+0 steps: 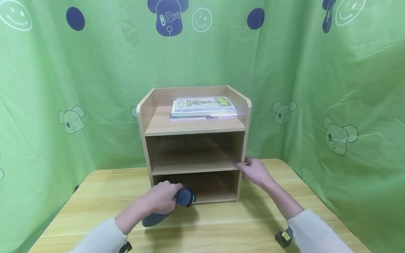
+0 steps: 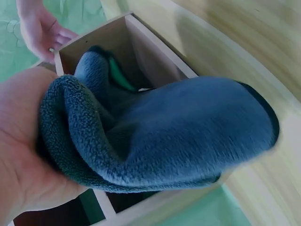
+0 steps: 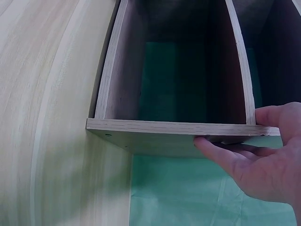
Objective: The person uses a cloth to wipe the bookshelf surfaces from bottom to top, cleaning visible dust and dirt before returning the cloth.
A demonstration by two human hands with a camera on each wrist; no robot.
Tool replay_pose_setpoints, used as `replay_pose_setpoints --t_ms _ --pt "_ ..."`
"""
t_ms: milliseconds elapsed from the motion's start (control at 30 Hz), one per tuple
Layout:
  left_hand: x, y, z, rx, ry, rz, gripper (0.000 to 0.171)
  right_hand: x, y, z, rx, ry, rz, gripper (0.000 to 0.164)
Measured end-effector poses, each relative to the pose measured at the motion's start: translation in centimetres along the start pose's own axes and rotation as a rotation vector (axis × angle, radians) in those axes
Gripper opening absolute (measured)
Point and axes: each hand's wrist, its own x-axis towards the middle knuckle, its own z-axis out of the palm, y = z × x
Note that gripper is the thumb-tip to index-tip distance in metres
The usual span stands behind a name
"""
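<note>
A small wooden shelf unit (image 1: 194,132) stands on the table. In front of its lowest compartment, my left hand (image 1: 161,197) grips a folded dark blue fuzzy cloth (image 1: 183,197). The left wrist view shows the cloth (image 2: 188,134) bunched in the palm, its dark-edged flap hanging out past the fingers, with a bit of green at a fold. My right hand (image 1: 255,172) holds the right side panel (image 3: 174,127) of the shelf unit, at the height of the middle board. Thumb and fingers lie on either side of that panel in the right wrist view.
A short stack of books (image 1: 204,108) lies on the top shelf. Pale wood-grain table (image 1: 107,196) extends to both sides of the unit and in front. Green printed curtains (image 1: 104,70) hang behind and at both sides.
</note>
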Motion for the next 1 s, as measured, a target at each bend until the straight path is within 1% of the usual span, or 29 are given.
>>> replay_pose_setpoints --t_ms 100,233,333,433,533,600,667,800,900,1000 --pt "0.9 0.5 0.6 0.051 0.065 0.018 0.040 -0.1 0.0 0.1 0.006 0.003 0.007 0.055" --pt "1.4 1.2 1.7 0.124 0.150 0.057 0.049 -0.1 0.0 0.2 0.011 0.008 0.009 0.054" --pt "1.4 1.8 2.5 0.189 0.217 0.123 0.054 -0.1 0.1 0.2 0.006 0.004 0.007 0.053" --pt "1.5 2.3 3.3 0.285 0.262 0.213 0.063 -0.2 0.1 0.1 -0.009 0.007 0.003 0.053" --pt "1.6 2.5 4.2 0.402 0.291 0.303 0.068 -0.2 0.2 0.1 -0.027 0.015 -0.003 0.052" --pt "1.6 2.4 4.9 0.463 0.291 0.328 0.070 -0.2 0.1 0.1 -0.026 0.019 -0.005 0.052" --pt "1.5 2.2 5.5 0.500 0.262 0.316 0.073 -0.2 0.1 0.1 -0.025 0.020 -0.002 0.052" --pt "0.9 1.6 6.4 0.510 0.148 0.228 0.076 -0.3 -0.1 0.1 -0.031 0.020 0.006 0.052" --pt "0.5 1.0 7.0 0.515 0.096 0.168 0.076 -0.4 -0.1 0.1 -0.036 0.021 0.007 0.052" --pt "0.1 0.4 7.4 0.521 0.064 0.105 0.076 -0.4 -0.1 0.1 -0.034 0.022 0.005 0.052"
